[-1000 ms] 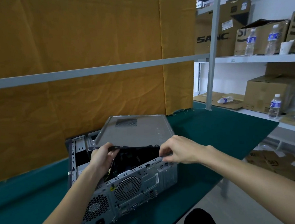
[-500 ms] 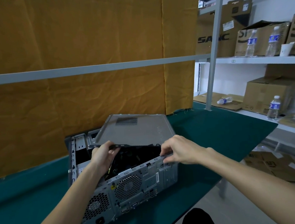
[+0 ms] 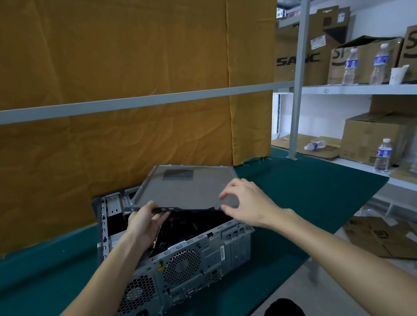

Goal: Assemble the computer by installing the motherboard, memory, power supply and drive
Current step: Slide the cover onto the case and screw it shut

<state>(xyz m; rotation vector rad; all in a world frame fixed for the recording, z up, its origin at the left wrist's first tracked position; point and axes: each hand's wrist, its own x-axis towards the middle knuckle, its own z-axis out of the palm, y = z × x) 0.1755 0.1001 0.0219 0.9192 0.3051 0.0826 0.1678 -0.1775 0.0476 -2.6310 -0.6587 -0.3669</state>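
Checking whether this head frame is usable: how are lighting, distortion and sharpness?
Head view: wide-angle bending curves the grey rail and shelf post; the case interior is lost in shadow; the right hand looks slightly soft; the shelving is brighter than the bench.

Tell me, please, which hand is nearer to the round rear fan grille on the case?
Left. The left hand grips the side panel's near edge, above-left of the fan grille; the right hand is farther, up to its right.
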